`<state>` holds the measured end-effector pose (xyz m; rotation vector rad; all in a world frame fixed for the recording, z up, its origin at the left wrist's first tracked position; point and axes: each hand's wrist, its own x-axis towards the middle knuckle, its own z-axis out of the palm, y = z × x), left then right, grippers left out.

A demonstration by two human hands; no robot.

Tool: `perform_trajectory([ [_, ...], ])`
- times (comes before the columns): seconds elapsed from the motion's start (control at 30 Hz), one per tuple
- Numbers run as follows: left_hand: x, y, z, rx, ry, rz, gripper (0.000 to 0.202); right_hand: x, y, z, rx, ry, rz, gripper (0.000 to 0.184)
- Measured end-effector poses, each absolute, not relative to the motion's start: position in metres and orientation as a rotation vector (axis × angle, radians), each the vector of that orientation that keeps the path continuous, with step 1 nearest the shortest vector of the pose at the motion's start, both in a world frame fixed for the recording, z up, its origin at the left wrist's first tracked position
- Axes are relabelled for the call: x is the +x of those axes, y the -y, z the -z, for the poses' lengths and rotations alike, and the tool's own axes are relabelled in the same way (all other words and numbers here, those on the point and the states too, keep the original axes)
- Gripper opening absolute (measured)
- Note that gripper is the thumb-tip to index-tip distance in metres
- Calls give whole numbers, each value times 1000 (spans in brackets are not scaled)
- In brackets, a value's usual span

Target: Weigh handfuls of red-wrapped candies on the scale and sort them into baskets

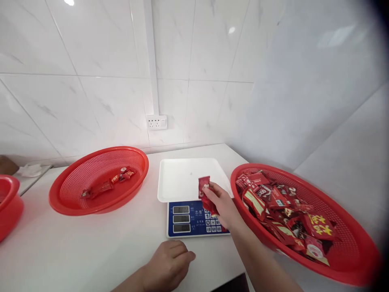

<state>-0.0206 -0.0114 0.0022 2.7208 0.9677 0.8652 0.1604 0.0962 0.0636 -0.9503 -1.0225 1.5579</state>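
Observation:
My right hand (223, 202) pinches small red snack packets (204, 187) between thumb and fingers, above the front right of the scale's white tray (176, 178) and its keypad. One packet stands up from the fingertips, and more red wrapping shows below it. My left hand (170, 261) rests on the table in front of the scale, its fingers curled into a loose fist with nothing visible in it. The blue panel of the digital scale (197, 221) carries three small displays at its left, and my right hand covers part of its keys.
To the right, a red plastic basket (358, 259) holds many red packets. Another red basket (100, 156) at the left has several packets in it. Part of a further red basket (12, 215) shows at the left edge. Behind the table stands a tiled wall with a socket (157, 122).

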Motion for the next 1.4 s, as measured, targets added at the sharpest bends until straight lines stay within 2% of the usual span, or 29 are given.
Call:
perform_trajectory([
  [0.13,-18,12,11,2584,-1095,-715,24,154,-131,-61,-1167,1225,-1281,54],
  [0.33,-19,11,18,2482,-1104,-729,25,158,-141,-54,-1278,1391,-938,44],
  [0.67,-27,7,16,2209,-1178,-741,23,157,-166,-70,-1141,1359,-843,28],
  [0.87,-30,7,12,2168,-1151,-711,25,162,-180,-73,-1120,1266,-888,28],
  [1.0,-32,6,13,2081,-1128,-716,24,170,-164,-78,-1146,1370,-777,28],
  [1.23,-34,6,11,1837,-926,-521,23,215,-104,-84,-1483,1732,-226,31],
  [1.4,-34,5,8,1759,-851,-435,23,268,-79,-82,-1808,1856,-185,38],
])
